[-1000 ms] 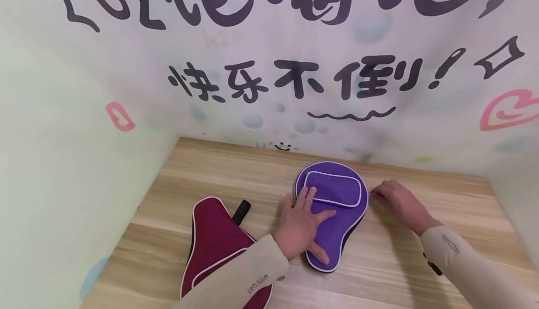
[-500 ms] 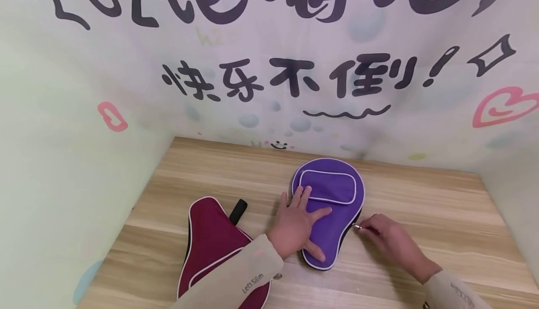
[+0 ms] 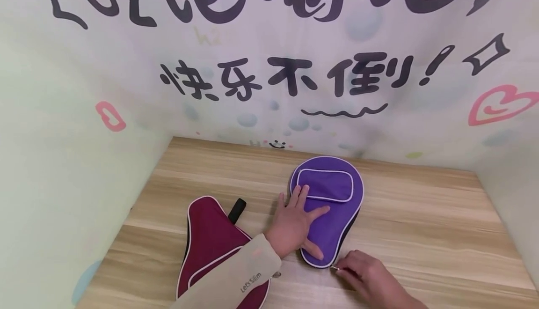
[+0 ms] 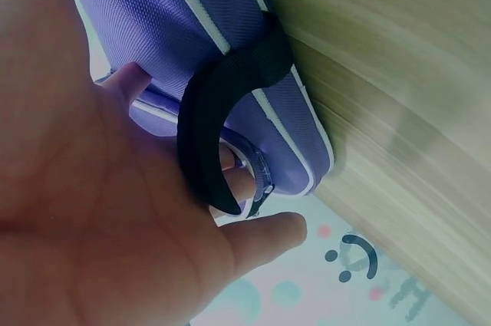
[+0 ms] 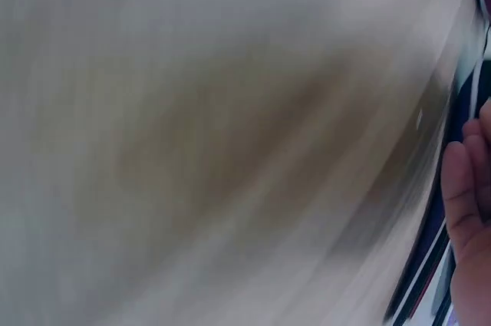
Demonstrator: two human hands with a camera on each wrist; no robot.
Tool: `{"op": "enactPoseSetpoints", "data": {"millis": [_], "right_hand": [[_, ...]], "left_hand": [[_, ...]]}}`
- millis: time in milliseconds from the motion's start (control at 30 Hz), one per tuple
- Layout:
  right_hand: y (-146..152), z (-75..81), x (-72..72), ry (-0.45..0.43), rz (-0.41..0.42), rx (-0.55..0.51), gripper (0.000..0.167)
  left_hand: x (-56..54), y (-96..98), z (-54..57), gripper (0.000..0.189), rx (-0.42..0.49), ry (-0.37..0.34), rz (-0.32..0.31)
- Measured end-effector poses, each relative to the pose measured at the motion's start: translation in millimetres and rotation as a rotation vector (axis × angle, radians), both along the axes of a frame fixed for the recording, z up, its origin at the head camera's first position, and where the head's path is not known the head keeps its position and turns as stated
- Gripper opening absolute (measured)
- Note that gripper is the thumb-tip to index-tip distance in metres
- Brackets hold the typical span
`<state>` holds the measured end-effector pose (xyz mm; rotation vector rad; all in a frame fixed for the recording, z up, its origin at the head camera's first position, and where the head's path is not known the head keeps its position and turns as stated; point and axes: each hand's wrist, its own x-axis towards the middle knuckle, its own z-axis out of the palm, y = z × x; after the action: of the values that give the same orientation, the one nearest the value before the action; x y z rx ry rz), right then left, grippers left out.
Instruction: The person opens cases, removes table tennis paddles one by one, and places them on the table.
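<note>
A purple table tennis paddle case (image 3: 332, 224) with white piping and a raised front pocket (image 3: 326, 185) lies flat on the wooden table. My left hand (image 3: 290, 227) rests on its left side, fingers spread and pressing the cloth. A black strap loop (image 4: 201, 130) on the case's side shows in the left wrist view, beside that palm. At the lower right end of the case, my right hand (image 3: 370, 274) pinches the small metal zipper pull (image 3: 334, 267). The right wrist view is blurred, with the right hand (image 5: 469, 188) at its right edge beside a dark case edge.
A burgundy case (image 3: 212, 234) of similar shape lies to the left, partly under my left sleeve (image 3: 240, 276). Its black strap (image 3: 237, 210) sticks out toward the purple case. Behind the table (image 3: 421, 206) stands a printed wall (image 3: 236, 126) with large dark lettering.
My right hand has drawn the zipper pull from the case's upper right side down along its edge to the lower end. The left hand has stayed in place on the case.
</note>
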<state>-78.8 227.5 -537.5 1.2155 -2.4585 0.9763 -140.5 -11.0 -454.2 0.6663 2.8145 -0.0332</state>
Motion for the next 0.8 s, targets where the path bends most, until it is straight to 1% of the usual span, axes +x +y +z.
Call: {"op": "enactPoseSetpoints", "data": {"millis": [100,233,300,367,467,533,633,700,800], "right_hand": [[-9.2,-3.3,9.3,-0.002,-0.035,-0.025,0.033],[-21.2,-7.9,17.4,0.021,-0.091,-0.075,0.038],[-28.6,-9.4,20.8,0.026,-0.109,-0.086,0.035],[-37.5,-10.7,25.0,0.036,-0.145,-0.082,0.027],[-53.2,-12.0,31.6,0.064,-0.238,-0.088,0.024],[-64.5,-12.7,35.6,0.091,-0.314,-0.101,0.026],[-81.9,-12.7,39.7,0.102,-0.415,-0.127,0.030],[-91.5,-12.1,41.2,0.102,-0.469,-0.133,0.030],[-99.3,-10.9,43.0,0.094,-0.523,-0.130,0.028]], "left_hand": [[0.1,-0.4,-1.1,0.118,0.004,0.001,0.000],[0.2,0.4,-3.8,0.117,-0.018,0.013,-0.004],[0.7,1.2,-4.6,0.117,-0.028,0.021,-0.008],[1.2,2.0,-4.7,0.117,-0.029,0.026,-0.012],[1.7,2.7,-3.6,0.117,-0.014,0.030,-0.019],[1.7,3.1,-2.7,0.117,-0.010,0.032,-0.020],[1.4,3.3,-1.7,0.116,-0.018,0.022,-0.014],[1.2,3.3,-1.9,0.116,-0.025,0.017,-0.009],[1.1,3.3,-3.3,0.117,-0.028,0.014,-0.007]]}}
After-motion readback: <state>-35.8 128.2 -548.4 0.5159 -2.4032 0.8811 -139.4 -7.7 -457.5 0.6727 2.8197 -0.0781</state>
